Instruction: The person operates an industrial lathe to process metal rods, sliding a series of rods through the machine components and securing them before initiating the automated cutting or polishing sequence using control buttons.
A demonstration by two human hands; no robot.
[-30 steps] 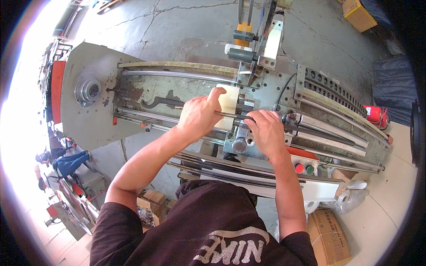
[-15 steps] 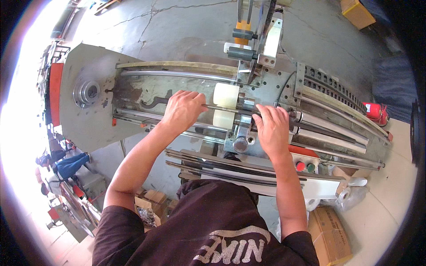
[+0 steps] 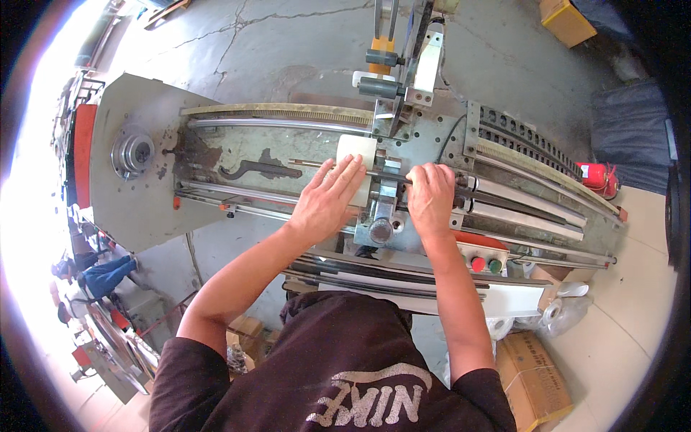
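Note:
A short cream roll (image 3: 358, 150) sits on a thin steel shaft (image 3: 309, 164) across a long grey machine (image 3: 144, 209). My left hand (image 3: 327, 198) lies over the roll's near side, fingers stretched along it and wrapped on its front. My right hand (image 3: 430, 198) is just right of the roll, with its fingers curled over the shaft beside the grey carriage block (image 3: 380, 229). Both forearms come up from the lower edge. The roll's lower half is hidden under my left fingers.
A round chuck (image 3: 133, 151) sits at the machine's left end, and a dark wrench (image 3: 259, 171) lies on the bed. Red and green buttons (image 3: 486, 264) are near my right forearm. A red fire extinguisher (image 3: 597, 178) and a cardboard box (image 3: 533, 378) stand to the right.
Half a second ago my left hand was left of the roll, on the shaft; it has come back right onto the roll. My right hand has stayed by the carriage.

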